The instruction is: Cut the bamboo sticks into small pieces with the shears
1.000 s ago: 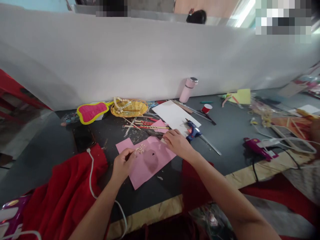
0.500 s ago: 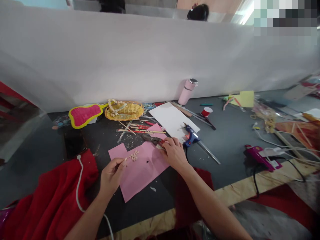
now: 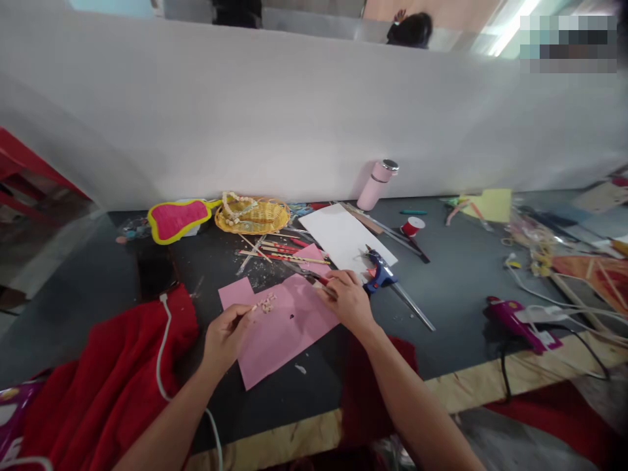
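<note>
Between my left hand's (image 3: 228, 333) thumb and fingertips is the end of a small cluster of pale bead-like pieces (image 3: 267, 303), over the pink sheet (image 3: 279, 340). My right hand (image 3: 349, 299) is closed around the red handles of a pair of pliers (image 3: 310, 273), whose dark jaws point left toward the thin sticks (image 3: 284, 255). A smaller pink paper piece (image 3: 314, 258) lies just behind the pliers. Right beside my right hand rests a blue glue gun (image 3: 380, 269) with a clear glue stick in its back.
A yellow basket (image 3: 267, 217), a pink bottle (image 3: 377, 186), white paper (image 3: 338, 232) and a red thread spool (image 3: 413, 226) stand along the back. Red cloth (image 3: 118, 360) and a phone (image 3: 156, 271) with a white cable lie left. A purple power strip (image 3: 523, 325) lies right.
My right hand has taken the pliers' handles into its grip and the jaws have shifted. My left hand still pinches the pale cluster. The whole view has shifted slightly.
</note>
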